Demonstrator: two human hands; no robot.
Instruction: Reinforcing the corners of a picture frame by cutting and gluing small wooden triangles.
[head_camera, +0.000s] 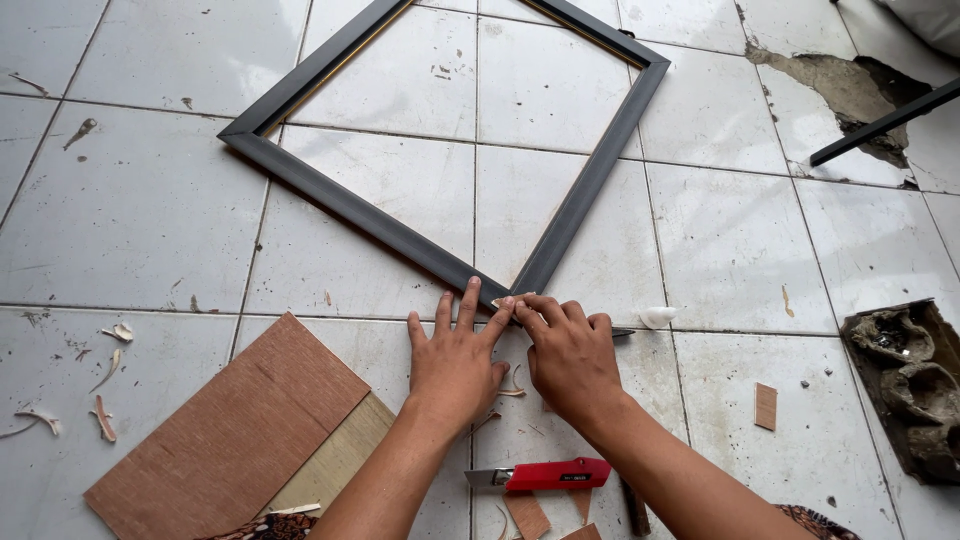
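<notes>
A dark rectangular picture frame (350, 208) lies on the white tiled floor, turned like a diamond, with its near corner at my hands. My left hand (455, 355) lies flat with fingers spread against that corner. My right hand (572, 350) is closed beside it, pinching a small pale wooden piece (503, 299) at the corner, and a thin dark tool tip (623, 332) pokes out from under it to the right. A red utility knife (542, 474) lies on the floor between my forearms.
A brown board (225, 425) over a paler one (335, 460) lies at lower left. Wood shavings (105, 415) are scattered at left. A small white blob (659, 317), a wood chip (766, 406), a lumpy grey tray (905, 385) and a dark bar (885, 122) sit to the right.
</notes>
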